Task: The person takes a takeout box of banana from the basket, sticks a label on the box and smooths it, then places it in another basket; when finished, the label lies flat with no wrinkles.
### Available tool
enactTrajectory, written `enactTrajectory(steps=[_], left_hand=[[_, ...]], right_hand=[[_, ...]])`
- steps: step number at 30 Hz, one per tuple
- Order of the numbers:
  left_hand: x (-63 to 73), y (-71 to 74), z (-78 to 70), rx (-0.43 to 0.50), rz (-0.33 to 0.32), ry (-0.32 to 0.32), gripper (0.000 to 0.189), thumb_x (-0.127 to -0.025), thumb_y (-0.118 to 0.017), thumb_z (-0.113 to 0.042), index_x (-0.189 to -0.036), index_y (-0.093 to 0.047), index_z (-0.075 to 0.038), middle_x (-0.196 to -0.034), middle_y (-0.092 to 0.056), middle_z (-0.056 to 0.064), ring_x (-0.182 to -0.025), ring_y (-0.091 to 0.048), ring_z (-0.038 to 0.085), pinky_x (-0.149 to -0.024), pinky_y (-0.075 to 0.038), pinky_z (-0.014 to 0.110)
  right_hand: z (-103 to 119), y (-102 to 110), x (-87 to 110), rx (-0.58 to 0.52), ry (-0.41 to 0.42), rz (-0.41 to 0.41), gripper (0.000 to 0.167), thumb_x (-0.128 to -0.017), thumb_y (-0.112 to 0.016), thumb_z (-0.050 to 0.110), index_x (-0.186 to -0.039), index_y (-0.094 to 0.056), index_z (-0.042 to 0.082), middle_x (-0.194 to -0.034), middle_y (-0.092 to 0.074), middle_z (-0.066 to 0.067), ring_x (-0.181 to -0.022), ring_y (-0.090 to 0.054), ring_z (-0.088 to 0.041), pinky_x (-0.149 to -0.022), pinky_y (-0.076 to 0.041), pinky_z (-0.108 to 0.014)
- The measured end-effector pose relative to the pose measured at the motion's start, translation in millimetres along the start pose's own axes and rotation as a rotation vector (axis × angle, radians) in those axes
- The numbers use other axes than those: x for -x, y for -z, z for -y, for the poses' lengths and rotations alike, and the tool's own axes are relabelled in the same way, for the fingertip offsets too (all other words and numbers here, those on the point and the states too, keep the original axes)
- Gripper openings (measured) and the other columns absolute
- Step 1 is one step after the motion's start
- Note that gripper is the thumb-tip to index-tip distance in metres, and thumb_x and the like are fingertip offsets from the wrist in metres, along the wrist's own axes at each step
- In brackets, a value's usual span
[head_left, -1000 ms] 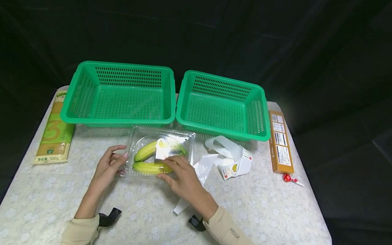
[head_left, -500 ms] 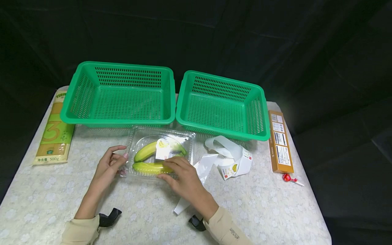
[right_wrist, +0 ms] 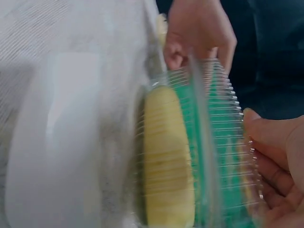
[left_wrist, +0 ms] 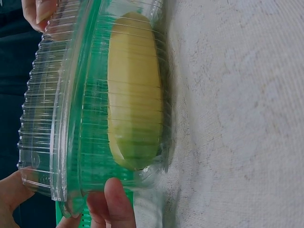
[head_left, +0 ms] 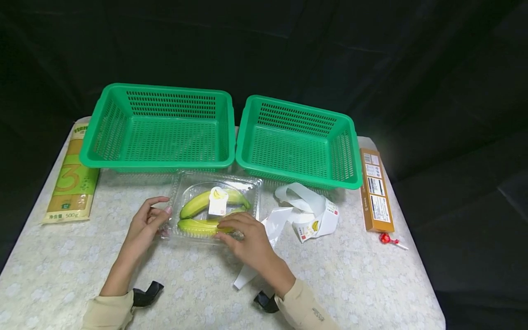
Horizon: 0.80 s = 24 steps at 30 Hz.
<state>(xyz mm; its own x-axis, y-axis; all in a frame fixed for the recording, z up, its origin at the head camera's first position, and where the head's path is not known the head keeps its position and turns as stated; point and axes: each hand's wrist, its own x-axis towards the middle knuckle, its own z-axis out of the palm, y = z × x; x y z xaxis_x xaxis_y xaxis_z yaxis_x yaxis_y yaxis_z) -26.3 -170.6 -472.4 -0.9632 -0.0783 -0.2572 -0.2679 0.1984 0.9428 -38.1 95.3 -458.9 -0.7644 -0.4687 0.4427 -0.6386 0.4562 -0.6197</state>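
A clear plastic clamshell box [head_left: 257,195] lies shut in front of the baskets. Through its lid show two bananas [head_left: 195,205], and a white sticker with a banana picture [head_left: 217,207] is on top. My left hand [head_left: 144,224] grips the box's left edge, thumb over the lid and fingers lower at the rim. With bent fingertips, my right hand [head_left: 249,240] touches the lid near its front right part. In the left wrist view, a banana [left_wrist: 135,90] shows through the ribbed side wall. The right wrist view has the right hand [right_wrist: 275,166] against the lid.
Two green baskets [head_left: 156,163] [head_left: 297,178] stand behind the box. A curled strip of banana stickers [head_left: 326,224] lies to the right. Farther right are an orange carton [head_left: 377,197] and a red lollipop [head_left: 385,238]. A yellow-green 500g packet [head_left: 72,183] lies at the left.
The right fingertips have slid a little from the sticker toward the box's front edge, and closer to the thumb. The left hand and the box have stayed in place.
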Motion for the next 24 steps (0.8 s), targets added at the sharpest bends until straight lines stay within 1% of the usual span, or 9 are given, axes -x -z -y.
enactTrajectory(steps=[4, 7, 9, 10, 13, 16, 18, 21, 24], left_hand=[[-1.4, -0.3, 0.1, -0.004, -0.004, 0.016, 0.050, -0.104, -0.056, -0.034, -0.146, -0.042, -0.011, -0.096, -0.056, -0.008, -0.078, -0.059, 0.000, -0.067, -0.058, 0.026], [-1.2, -0.1, 0.5, -0.010, -0.013, 0.028, 0.050, -0.103, -0.056, -0.034, -0.147, -0.042, -0.012, -0.101, -0.053, -0.012, -0.084, -0.057, -0.001, -0.068, -0.057, 0.025], [-0.4, -0.3, 0.8, -0.004, -0.019, 0.026, 0.049, -0.104, -0.056, -0.033, -0.146, -0.043, -0.012, -0.102, -0.051, -0.012, -0.086, -0.056, -0.002, -0.068, -0.056, 0.024], [-0.1, -0.5, 0.6, -0.003, -0.023, 0.027, 0.048, -0.104, -0.056, -0.032, -0.146, -0.043, -0.012, -0.102, -0.051, -0.013, -0.087, -0.055, -0.002, -0.068, -0.056, 0.023], [-0.5, -1.3, 0.2, 0.011, -0.032, 0.022, 0.047, -0.104, -0.055, -0.029, -0.145, -0.043, -0.012, -0.103, -0.051, -0.014, -0.087, -0.055, -0.003, -0.068, -0.056, 0.023], [-1.9, -2.6, -0.3, 0.025, -0.038, 0.009, 0.047, -0.104, -0.055, -0.026, -0.146, -0.043, -0.011, -0.106, -0.051, -0.012, -0.086, -0.056, -0.002, -0.066, -0.055, 0.023], [-2.1, -3.0, -0.6, 0.022, -0.040, -0.002, 0.049, -0.104, -0.055, -0.025, -0.148, -0.040, -0.011, -0.111, -0.051, -0.008, -0.086, -0.056, -0.002, -0.066, -0.054, 0.022], [-1.8, -3.9, -2.3, 0.007, -0.036, -0.014, 0.053, -0.105, -0.052, -0.026, -0.154, -0.035, -0.015, -0.126, -0.049, 0.002, -0.091, -0.054, -0.004, -0.067, -0.052, 0.021], [-1.2, -5.3, -4.3, -0.011, -0.019, -0.032, 0.056, -0.105, -0.049, -0.027, -0.158, -0.030, -0.018, -0.144, -0.043, 0.012, -0.103, -0.049, -0.005, -0.077, -0.048, 0.018]], right_hand=[[2, 8, -2.5, -0.163, -0.159, 0.032, 0.007, -0.087, -0.079, 0.016, -0.092, -0.079, 0.012, -0.096, -0.078, -0.001, -0.097, -0.071, -0.014, -0.095, -0.056, -0.028], [2, 12, -3.1, -0.247, -0.242, 0.018, 0.006, -0.089, -0.077, 0.016, -0.093, -0.079, 0.012, -0.097, -0.078, -0.001, -0.096, -0.072, -0.014, -0.095, -0.056, -0.030], [2, 14, -3.0, -0.283, -0.282, -0.020, 0.009, -0.090, -0.076, 0.017, -0.096, -0.079, 0.011, -0.098, -0.078, -0.002, -0.098, -0.071, -0.014, -0.096, -0.056, -0.030], [1, 14, -3.0, -0.296, -0.293, -0.048, 0.011, -0.090, -0.076, 0.017, -0.098, -0.078, 0.010, -0.099, -0.077, -0.003, -0.100, -0.071, -0.015, -0.098, -0.055, -0.030], [-4, 16, -3.5, -0.308, -0.324, -0.165, 0.018, -0.090, -0.076, 0.014, -0.106, -0.076, 0.004, -0.109, -0.075, -0.008, -0.111, -0.069, -0.020, -0.107, -0.051, -0.036], [-13, 19, -4.2, -0.283, -0.397, -0.262, 0.032, -0.089, -0.077, 0.014, -0.119, -0.070, 0.004, -0.128, -0.066, -0.011, -0.128, -0.059, -0.025, -0.116, -0.044, -0.043], [-18, 20, -4.1, -0.264, -0.473, -0.279, 0.046, -0.089, -0.078, 0.017, -0.130, -0.063, 0.006, -0.142, -0.057, -0.014, -0.138, -0.050, -0.029, -0.118, -0.040, -0.049], [-25, 20, -3.7, -0.256, -0.610, -0.239, 0.072, -0.090, -0.077, 0.025, -0.151, -0.043, 0.011, -0.156, -0.040, -0.014, -0.147, -0.039, -0.033, -0.118, -0.038, -0.053], [-30, 18, -2.2, -0.303, -0.706, -0.190, 0.092, -0.092, -0.075, 0.031, -0.162, -0.017, 0.016, -0.164, -0.026, -0.017, -0.150, -0.032, -0.038, -0.118, -0.037, -0.054]])
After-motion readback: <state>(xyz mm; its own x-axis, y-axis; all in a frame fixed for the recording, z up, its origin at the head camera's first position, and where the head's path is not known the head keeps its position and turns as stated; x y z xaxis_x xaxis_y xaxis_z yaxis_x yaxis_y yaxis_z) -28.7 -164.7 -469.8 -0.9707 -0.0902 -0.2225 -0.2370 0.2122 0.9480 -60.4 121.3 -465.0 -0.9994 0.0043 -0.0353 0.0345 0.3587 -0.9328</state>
